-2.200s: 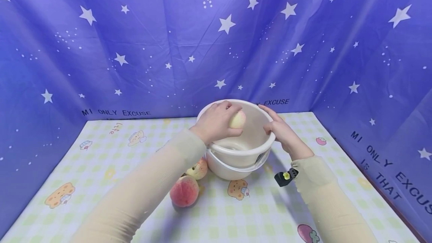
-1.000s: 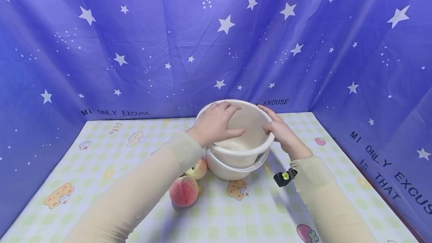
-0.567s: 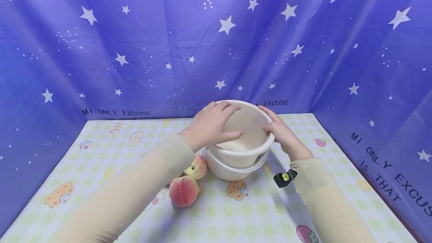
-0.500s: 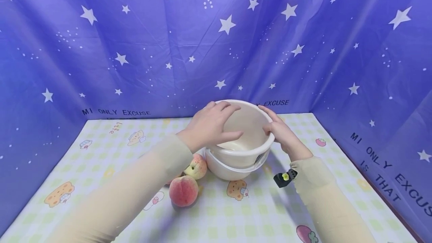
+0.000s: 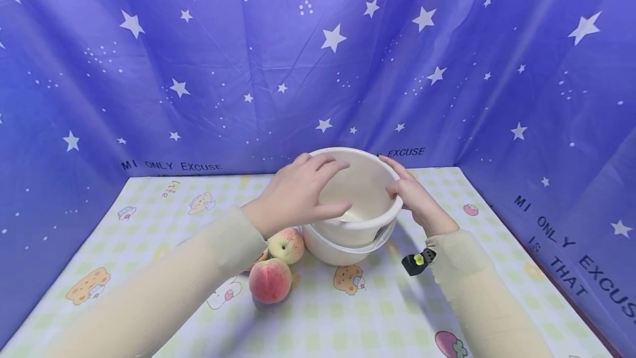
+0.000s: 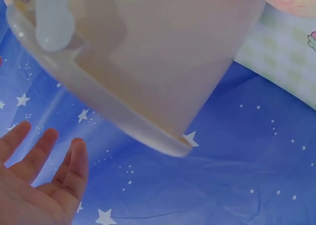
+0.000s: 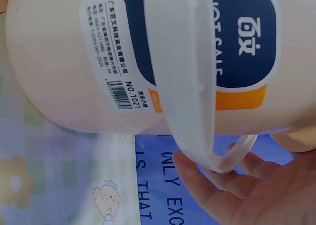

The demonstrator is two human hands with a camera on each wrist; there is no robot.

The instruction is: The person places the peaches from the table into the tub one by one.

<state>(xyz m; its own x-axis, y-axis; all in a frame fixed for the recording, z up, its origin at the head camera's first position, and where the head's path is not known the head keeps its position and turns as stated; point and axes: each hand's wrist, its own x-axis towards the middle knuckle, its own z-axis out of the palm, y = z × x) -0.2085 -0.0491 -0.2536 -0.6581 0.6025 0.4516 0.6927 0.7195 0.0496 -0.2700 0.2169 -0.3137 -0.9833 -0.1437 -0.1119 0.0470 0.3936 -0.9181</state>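
Note:
A cream plastic bucket (image 5: 367, 192) leans toward the viewer on the table. My right hand (image 5: 419, 200) grips its right rim, thumb inside and fingers outside. In the right wrist view, those fingers show beside the white handle (image 7: 190, 76) and the bucket's printed label (image 7: 247, 42). My left hand (image 5: 300, 189) hovers at the left rim with fingers spread, holding nothing; the left wrist view shows it apart from the bucket wall (image 6: 163, 52). Below it sit a red peach (image 5: 270, 282), a yellowish peach (image 5: 287, 246) and another peach (image 5: 258, 259) mostly hidden by the sleeve.
A checked, cartoon-printed cloth (image 5: 318, 319) covers the table. Blue star-patterned curtains (image 5: 278, 59) rise behind and at both sides. A small black device (image 5: 417, 262) with a yellow flower sits at the right wrist.
My left hand held a peach inside the bucket, then let it go; that peach is now out of sight. The hand has drawn back left. My right hand stays on the rim.

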